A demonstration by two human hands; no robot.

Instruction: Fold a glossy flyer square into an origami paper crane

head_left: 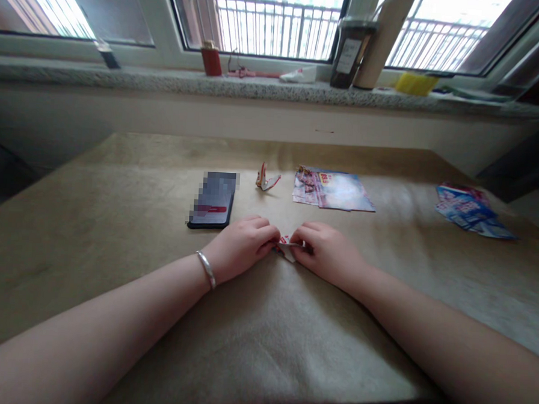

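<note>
Left hand point(242, 244), right hand point(328, 251): fingers pinched closed on opposite ends of small printed paper point(287, 252), held between them. Folding looks partway; stage uncertain. Beyond fingers: folded piece point(265, 182), apparently done; flat sheets point(345, 191) beyond right fingers, apparently unfolded.

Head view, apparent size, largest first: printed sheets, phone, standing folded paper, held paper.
1. Printed sheets
2. Phone
3. Unsure: standing folded paper and held paper; the latter is partly hidden, so I won't rank them.
</note>
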